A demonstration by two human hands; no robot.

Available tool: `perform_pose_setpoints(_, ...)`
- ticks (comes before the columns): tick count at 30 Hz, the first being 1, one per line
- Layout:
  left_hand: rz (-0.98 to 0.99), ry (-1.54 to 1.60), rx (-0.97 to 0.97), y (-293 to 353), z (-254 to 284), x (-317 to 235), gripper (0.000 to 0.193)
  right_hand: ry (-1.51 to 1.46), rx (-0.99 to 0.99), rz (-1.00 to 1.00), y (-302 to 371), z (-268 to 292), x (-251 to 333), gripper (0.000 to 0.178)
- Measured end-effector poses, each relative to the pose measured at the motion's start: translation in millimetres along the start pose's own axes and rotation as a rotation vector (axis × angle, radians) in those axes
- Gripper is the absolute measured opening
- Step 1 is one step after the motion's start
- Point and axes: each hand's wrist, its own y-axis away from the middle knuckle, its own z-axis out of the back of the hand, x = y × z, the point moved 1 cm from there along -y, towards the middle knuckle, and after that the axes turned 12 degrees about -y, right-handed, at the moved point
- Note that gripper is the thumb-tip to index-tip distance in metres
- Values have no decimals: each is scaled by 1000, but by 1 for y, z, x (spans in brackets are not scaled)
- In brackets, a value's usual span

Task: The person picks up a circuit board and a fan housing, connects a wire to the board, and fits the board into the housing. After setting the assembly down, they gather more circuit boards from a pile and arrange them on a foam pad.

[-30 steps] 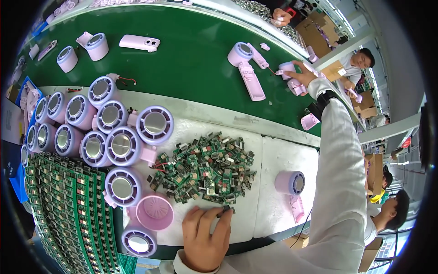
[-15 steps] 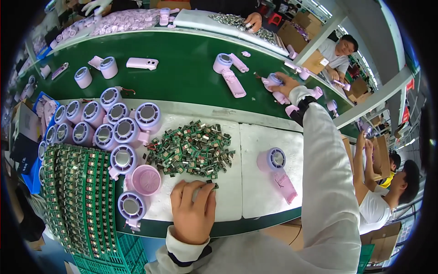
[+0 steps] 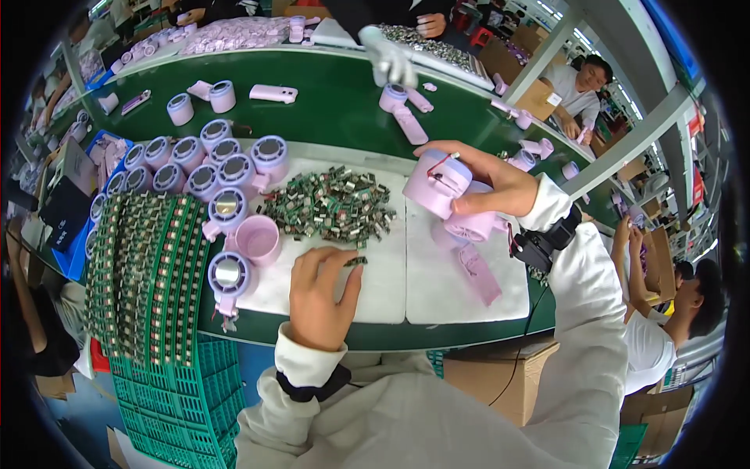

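My left hand (image 3: 322, 293) pinches a small green circuit board (image 3: 356, 261) between thumb and forefinger, just in front of a loose pile of circuit boards (image 3: 332, 205). Fingers wrapped round its side, my right hand (image 3: 500, 186) holds a pink and lilac fan housing (image 3: 439, 184) with a red wire and small white plug on it. Beneath that hand another fan housing (image 3: 471, 227) shows in part, with an open pink handle shell (image 3: 478, 275) reaching toward me over the white foam board (image 3: 375, 301). Whether my right hand touches this second housing, I cannot tell.
Several fan housings (image 3: 234, 170) crowd the left, beside an empty pink cup (image 3: 258, 239) and panels of circuit boards (image 3: 144, 273) on green crates (image 3: 176, 391). Across the green belt (image 3: 320, 94), a co-worker's gloved hand (image 3: 391, 62) reaches to a fan housing (image 3: 393, 97).
My right hand has come back from the belt to over the foam board, bringing the fan housing. My left hand keeps the small circuit board. A co-worker's gloved hand has reached onto the belt.
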Motion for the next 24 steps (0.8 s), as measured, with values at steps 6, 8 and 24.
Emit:
perform_pose_setpoints(6,-32,82,-96,-3,8,-6,28,-10,140,26,15,-38,7,95)
perform_pose_setpoints(8,0,205,-142,-5,15,-13,31,-7,146,27,18,-45,9,95)
perform_pose_setpoints(24,-265,487,-38,-20,62,-57,42,11,269,42,29,-73,11,89)
